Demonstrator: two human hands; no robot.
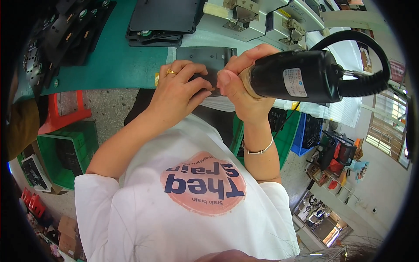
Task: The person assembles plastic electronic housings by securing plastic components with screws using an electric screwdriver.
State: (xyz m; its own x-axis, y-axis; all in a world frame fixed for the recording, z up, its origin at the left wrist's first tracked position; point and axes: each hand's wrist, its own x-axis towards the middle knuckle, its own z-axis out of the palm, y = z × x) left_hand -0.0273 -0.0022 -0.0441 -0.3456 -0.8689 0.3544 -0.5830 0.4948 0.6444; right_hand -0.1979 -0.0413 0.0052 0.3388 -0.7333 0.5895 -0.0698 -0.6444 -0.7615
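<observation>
Looks to me like the fiddly lining-up stage: right hand (246, 87) is wrapped round a black corded tool (301, 65), left hand (179, 85) has thumb and fingers drawn close over the near edge of a dark plate (205, 54) on the green worktop (113, 65). Can't tell if that left grip is pinching the tiny copper-coloured bit (212, 89) there. I'd say the next move calls for steady fingers and a straight tool. Tool's tip is hidden by the right hand, plate's near edge partly covered too
</observation>
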